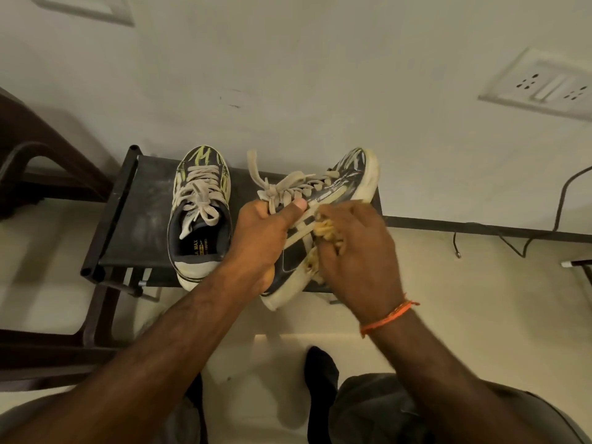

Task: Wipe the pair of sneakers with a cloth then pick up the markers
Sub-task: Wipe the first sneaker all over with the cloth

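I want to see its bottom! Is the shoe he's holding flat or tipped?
Tipped. The held shoe leans on its side, its white sole edge facing right, gripped by the left hand.

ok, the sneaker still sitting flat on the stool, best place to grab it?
Probably the heel collar of the upright sneaker, coming from above on the near side. It stands sole-down with its opening facing up and its heel overhanging the stool edge, so fingers can go inside and the thumb behind the heel.
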